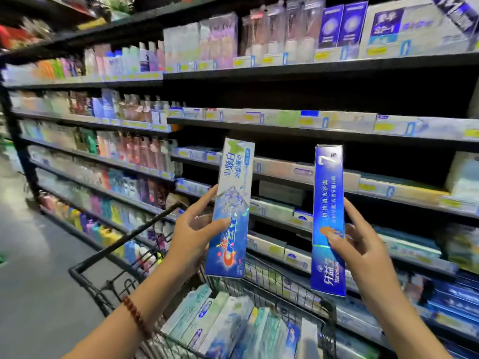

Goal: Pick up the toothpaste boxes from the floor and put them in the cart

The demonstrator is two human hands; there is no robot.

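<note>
My left hand [193, 229] grips a blue and silver Crest toothpaste box [232, 203], held upright in front of the shelves. My right hand [360, 242] grips a dark blue toothpaste box [328, 200], also upright, a little to the right. Both boxes hang above the black wire cart [328, 310], which stands below my hands. Several pale green and blue toothpaste boxes [223, 322] lie packed inside the cart. The floor where boxes could lie is not visible near me.
Dark store shelves [285, 71] full of toothpaste and bottles run across the whole background, close behind the cart. The cart's handle bar [124, 239] slants toward the left. Grey aisle floor [33, 255] stretches on the left.
</note>
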